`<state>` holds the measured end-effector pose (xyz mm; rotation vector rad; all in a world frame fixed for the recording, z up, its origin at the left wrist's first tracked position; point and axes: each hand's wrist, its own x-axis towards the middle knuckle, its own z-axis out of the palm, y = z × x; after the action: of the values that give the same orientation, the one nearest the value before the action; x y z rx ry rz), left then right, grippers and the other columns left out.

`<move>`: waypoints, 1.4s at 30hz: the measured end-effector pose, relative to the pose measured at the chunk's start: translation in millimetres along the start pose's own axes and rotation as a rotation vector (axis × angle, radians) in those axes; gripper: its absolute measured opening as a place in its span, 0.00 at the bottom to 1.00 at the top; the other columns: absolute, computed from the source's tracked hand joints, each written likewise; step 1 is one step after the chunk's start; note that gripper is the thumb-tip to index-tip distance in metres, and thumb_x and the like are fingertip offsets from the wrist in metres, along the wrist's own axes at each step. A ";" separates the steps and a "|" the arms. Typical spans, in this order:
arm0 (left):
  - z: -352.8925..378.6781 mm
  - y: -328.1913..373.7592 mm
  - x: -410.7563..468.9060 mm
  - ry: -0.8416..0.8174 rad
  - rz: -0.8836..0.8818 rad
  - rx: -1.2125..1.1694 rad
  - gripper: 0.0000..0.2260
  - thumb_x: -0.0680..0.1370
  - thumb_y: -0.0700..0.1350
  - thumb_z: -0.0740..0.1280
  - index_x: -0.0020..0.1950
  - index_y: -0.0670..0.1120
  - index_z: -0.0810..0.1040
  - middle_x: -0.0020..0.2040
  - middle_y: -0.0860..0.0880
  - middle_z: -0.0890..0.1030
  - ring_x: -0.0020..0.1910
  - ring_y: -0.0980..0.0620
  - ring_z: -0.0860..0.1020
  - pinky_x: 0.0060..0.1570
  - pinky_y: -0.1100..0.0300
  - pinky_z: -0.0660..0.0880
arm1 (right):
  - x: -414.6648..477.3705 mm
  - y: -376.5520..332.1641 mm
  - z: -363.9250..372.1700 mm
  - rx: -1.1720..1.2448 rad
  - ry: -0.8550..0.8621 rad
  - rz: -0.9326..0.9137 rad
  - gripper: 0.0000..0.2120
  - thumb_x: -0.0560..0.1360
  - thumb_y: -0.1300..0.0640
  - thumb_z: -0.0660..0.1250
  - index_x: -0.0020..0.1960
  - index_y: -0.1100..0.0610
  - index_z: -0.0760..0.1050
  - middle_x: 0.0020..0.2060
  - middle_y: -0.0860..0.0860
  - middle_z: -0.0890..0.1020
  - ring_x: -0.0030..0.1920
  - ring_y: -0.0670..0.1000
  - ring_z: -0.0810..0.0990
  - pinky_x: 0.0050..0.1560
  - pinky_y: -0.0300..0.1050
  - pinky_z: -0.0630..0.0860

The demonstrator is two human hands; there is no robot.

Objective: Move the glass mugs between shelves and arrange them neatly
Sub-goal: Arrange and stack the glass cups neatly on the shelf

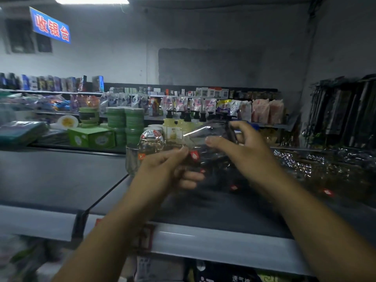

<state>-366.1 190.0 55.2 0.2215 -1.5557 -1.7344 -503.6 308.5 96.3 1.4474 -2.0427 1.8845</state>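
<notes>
A clear glass mug [211, 145] with a small red sticker is held in the air above the dark top shelf [61, 180], between both hands. My left hand [175, 167] grips its lower left side with curled fingers. My right hand [242, 147] grips its upper right side, thumb in front and fingers over the top. The frame is blurred, so the mug's outline is hard to trace. Two more glass mugs [146, 147] with red stickers stand stacked on the shelf just left of my left hand. Further glassware [317, 169] crowds the shelf to the right.
The shelf's pale front rail [223, 249] runs below my arms, with packaged goods underneath. Behind the shelf stand pump bottles [173, 127], stacks of green tins [126, 123] and a green box [91, 137]. Dark hanging goods [341, 115] fill the right side.
</notes>
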 end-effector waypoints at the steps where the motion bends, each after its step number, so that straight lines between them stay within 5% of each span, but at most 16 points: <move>1: -13.9 0.4 2.9 0.048 0.073 0.242 0.10 0.83 0.44 0.65 0.52 0.42 0.85 0.43 0.43 0.87 0.35 0.49 0.85 0.33 0.57 0.80 | 4.2 -3.2 -7.8 -0.113 -0.043 0.003 0.25 0.67 0.41 0.79 0.59 0.47 0.75 0.49 0.44 0.84 0.49 0.45 0.84 0.49 0.46 0.79; 3: -41.7 4.4 12.1 0.151 0.271 0.716 0.06 0.81 0.46 0.69 0.49 0.49 0.86 0.39 0.52 0.86 0.36 0.53 0.84 0.37 0.55 0.80 | 13.8 -12.2 -17.2 -0.375 -0.136 -0.005 0.32 0.65 0.38 0.78 0.63 0.47 0.72 0.52 0.41 0.80 0.50 0.43 0.80 0.47 0.42 0.76; 5: -59.4 13.8 19.8 0.186 0.417 0.962 0.05 0.80 0.45 0.69 0.48 0.51 0.85 0.39 0.57 0.84 0.35 0.60 0.82 0.38 0.64 0.76 | 25.4 -19.4 -18.1 -0.577 -0.218 -0.037 0.38 0.64 0.36 0.78 0.68 0.49 0.70 0.56 0.43 0.79 0.52 0.45 0.79 0.51 0.44 0.77; 8: -70.6 26.6 31.7 0.114 0.533 1.108 0.05 0.79 0.43 0.70 0.50 0.49 0.85 0.41 0.57 0.83 0.38 0.60 0.80 0.37 0.69 0.74 | 42.2 -24.2 -8.7 -0.736 -0.350 -0.054 0.39 0.65 0.37 0.79 0.70 0.48 0.69 0.61 0.47 0.77 0.55 0.48 0.78 0.57 0.49 0.78; 12: -80.0 37.1 53.2 0.065 0.591 1.217 0.05 0.79 0.43 0.70 0.52 0.49 0.84 0.44 0.55 0.82 0.39 0.61 0.80 0.40 0.60 0.76 | 59.6 -20.9 8.9 -0.849 -0.522 -0.038 0.35 0.65 0.42 0.80 0.69 0.48 0.72 0.63 0.49 0.77 0.57 0.51 0.77 0.56 0.48 0.77; 22: -117.9 57.7 123.5 -0.085 0.381 1.308 0.08 0.81 0.43 0.67 0.59 0.46 0.81 0.52 0.52 0.82 0.48 0.54 0.81 0.46 0.59 0.78 | 70.7 -6.6 32.7 -0.901 -0.631 0.055 0.31 0.66 0.47 0.81 0.65 0.45 0.73 0.56 0.43 0.78 0.54 0.46 0.78 0.54 0.44 0.77; 28: -89.9 53.4 160.8 -0.348 0.319 1.324 0.12 0.82 0.48 0.67 0.61 0.44 0.81 0.57 0.48 0.83 0.52 0.52 0.81 0.55 0.55 0.79 | 69.3 -3.5 35.9 -0.982 -0.610 0.088 0.27 0.70 0.48 0.78 0.66 0.49 0.74 0.59 0.47 0.78 0.56 0.48 0.78 0.59 0.47 0.78; 35: -55.5 26.7 195.3 -0.544 0.033 1.597 0.31 0.78 0.65 0.66 0.73 0.46 0.72 0.71 0.46 0.76 0.67 0.45 0.75 0.67 0.50 0.72 | 56.0 6.0 36.2 -1.063 -0.506 0.042 0.30 0.68 0.40 0.74 0.67 0.46 0.73 0.58 0.47 0.75 0.60 0.50 0.71 0.64 0.54 0.74; 42: -40.3 26.0 211.0 -0.568 -0.134 1.623 0.31 0.78 0.64 0.66 0.72 0.44 0.74 0.70 0.44 0.76 0.66 0.44 0.76 0.65 0.50 0.75 | 61.8 -2.5 40.6 -0.912 -0.349 -0.030 0.19 0.76 0.43 0.68 0.64 0.49 0.77 0.56 0.47 0.77 0.58 0.50 0.76 0.60 0.51 0.76</move>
<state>-474.6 25.6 144.8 0.6320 -3.0770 -0.1626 -515.2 239.9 121.7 1.5216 -2.4554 0.4950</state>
